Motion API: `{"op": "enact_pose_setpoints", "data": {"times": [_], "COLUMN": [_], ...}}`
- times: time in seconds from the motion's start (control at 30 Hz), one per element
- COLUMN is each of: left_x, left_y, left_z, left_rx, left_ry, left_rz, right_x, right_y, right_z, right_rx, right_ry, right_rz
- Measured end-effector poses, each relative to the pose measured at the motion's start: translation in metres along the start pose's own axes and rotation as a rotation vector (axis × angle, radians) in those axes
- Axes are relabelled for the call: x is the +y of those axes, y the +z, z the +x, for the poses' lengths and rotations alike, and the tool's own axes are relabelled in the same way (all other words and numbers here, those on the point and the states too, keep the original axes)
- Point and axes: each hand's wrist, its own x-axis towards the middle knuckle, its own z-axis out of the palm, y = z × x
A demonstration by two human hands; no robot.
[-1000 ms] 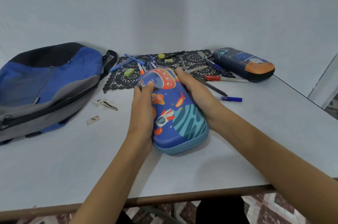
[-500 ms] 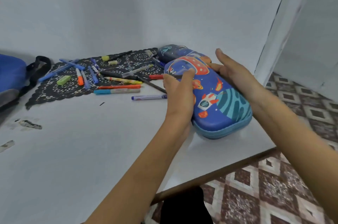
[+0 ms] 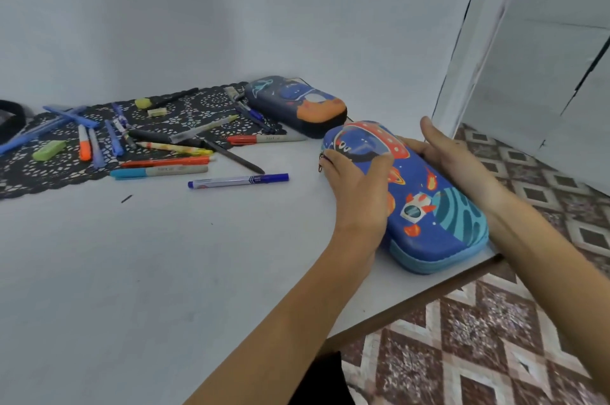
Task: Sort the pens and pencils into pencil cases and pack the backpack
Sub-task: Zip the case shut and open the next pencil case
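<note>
A zipped blue pencil case (image 3: pixel 425 206) with space pictures lies near the table's right corner. My left hand (image 3: pixel 358 186) grips its left side, fingers curled over the top near the zip pull. Along its far right edge lies my right hand (image 3: pixel 452 157), holding that side with the thumb up. A second, dark pencil case (image 3: pixel 297 104) with an orange patch lies closed behind it. Several pens, markers and pencils (image 3: pixel 165 153) are scattered on and beside a black lace mat (image 3: pixel 49 170). A blue pen (image 3: pixel 237 180) lies alone on the white table.
Green and yellow erasers (image 3: pixel 49 150) sit on the mat. A dark backpack strap (image 3: pixel 11 119) shows at the far left edge. The table's (image 3: pixel 132 272) right edge drops off beside the case to a patterned tile floor (image 3: pixel 495 338). White walls stand behind and at right.
The blue case has travelled from mid-table to the right corner with both hands on it. My view swung right, and the backpack left the frame apart from its strap.
</note>
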Motion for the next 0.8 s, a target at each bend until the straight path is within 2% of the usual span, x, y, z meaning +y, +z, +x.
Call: {"op": "enact_pose_setpoints", "data": {"times": [0.2, 0.3, 0.37, 0.6, 0.8], "left_x": [0.019, 0.032, 0.045, 0.061, 0.060], "left_y": [-0.029, -0.048, -0.058, -0.055, -0.046], "left_z": [0.013, 0.040, 0.063, 0.136, 0.156], "left_rx": [-0.013, 0.082, 0.111, 0.201, 0.252], "left_ry": [-0.057, 0.022, 0.001, 0.001, -0.012], "left_rz": [-0.109, -0.159, -0.185, -0.089, -0.045], "right_x": [-0.029, -0.050, -0.062, -0.073, -0.058], "right_y": [-0.003, 0.004, 0.008, 0.009, 0.011], "right_z": [0.024, 0.053, 0.075, 0.159, 0.194], "right_rx": [0.176, 0.171, 0.154, 0.194, 0.166], "right_ry": [-0.042, -0.062, -0.060, -0.091, -0.063], "right_rz": [-0.150, -0.134, -0.174, -0.544, -0.839]}}
